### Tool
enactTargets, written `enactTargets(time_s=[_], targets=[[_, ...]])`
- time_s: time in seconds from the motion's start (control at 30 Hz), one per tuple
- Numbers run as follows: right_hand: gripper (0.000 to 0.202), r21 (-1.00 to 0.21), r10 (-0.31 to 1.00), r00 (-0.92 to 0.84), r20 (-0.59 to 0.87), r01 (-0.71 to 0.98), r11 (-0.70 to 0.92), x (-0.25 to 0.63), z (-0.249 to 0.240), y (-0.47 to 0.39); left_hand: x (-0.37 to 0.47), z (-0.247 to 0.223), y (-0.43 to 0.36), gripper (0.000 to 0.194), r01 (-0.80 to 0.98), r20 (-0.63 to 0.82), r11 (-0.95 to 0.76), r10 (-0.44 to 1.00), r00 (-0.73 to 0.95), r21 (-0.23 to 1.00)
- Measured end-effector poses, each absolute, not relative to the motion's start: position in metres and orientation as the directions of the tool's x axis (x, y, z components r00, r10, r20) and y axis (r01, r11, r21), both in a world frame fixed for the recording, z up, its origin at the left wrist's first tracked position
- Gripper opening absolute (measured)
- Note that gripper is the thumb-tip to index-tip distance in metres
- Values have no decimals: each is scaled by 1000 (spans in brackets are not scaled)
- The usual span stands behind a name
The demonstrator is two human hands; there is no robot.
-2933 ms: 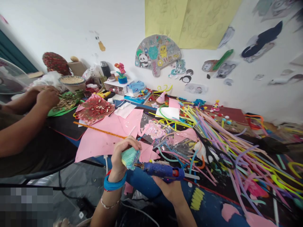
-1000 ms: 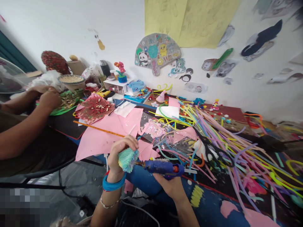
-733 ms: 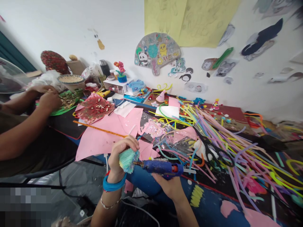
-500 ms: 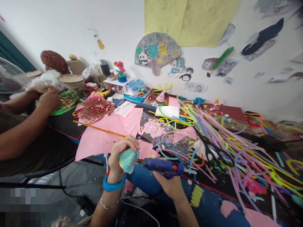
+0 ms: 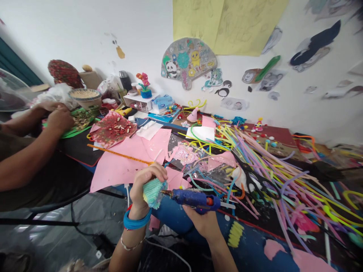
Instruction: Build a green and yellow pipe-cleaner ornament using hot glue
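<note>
Fingers of my left hand (image 5: 141, 185) are wrapped round a small turquoise fuzzy piece (image 5: 153, 192) with a ribbed surface and some yellow at its lower edge. An orange pipe cleaner (image 5: 119, 154) stretches left from beside that hand over pink sheets. My right hand (image 5: 201, 223) grips a blue glue gun (image 5: 195, 200) from below. The gun's nozzle points left and meets the right side of the turquoise piece, or lies very close to it. A clear glue stick (image 5: 227, 205) sticks out of the gun's back end.
Many coloured pipe cleaners (image 5: 255, 151) spread over the right side, with black-handled scissors (image 5: 259, 181) among them. Pink sheets (image 5: 121, 166) lie behind my left hand. At the left, another person's hands (image 5: 59, 119) are over a green sheet (image 5: 78, 126). A yellow zigzag piece (image 5: 236, 234) lies near the front edge.
</note>
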State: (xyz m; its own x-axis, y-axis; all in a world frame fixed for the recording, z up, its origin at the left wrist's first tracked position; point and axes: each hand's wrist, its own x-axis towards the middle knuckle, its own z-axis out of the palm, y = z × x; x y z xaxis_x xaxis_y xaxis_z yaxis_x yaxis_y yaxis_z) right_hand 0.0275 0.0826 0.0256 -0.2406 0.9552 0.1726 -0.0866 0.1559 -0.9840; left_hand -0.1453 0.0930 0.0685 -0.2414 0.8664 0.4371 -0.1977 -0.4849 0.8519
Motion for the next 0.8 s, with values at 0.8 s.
enactTargets(time_s=[0.8], targets=[[12, -982, 969, -189, 157, -131, 134, 26, 30, 80, -145, 72, 90, 29, -331, 391, -443, 895, -213, 833]])
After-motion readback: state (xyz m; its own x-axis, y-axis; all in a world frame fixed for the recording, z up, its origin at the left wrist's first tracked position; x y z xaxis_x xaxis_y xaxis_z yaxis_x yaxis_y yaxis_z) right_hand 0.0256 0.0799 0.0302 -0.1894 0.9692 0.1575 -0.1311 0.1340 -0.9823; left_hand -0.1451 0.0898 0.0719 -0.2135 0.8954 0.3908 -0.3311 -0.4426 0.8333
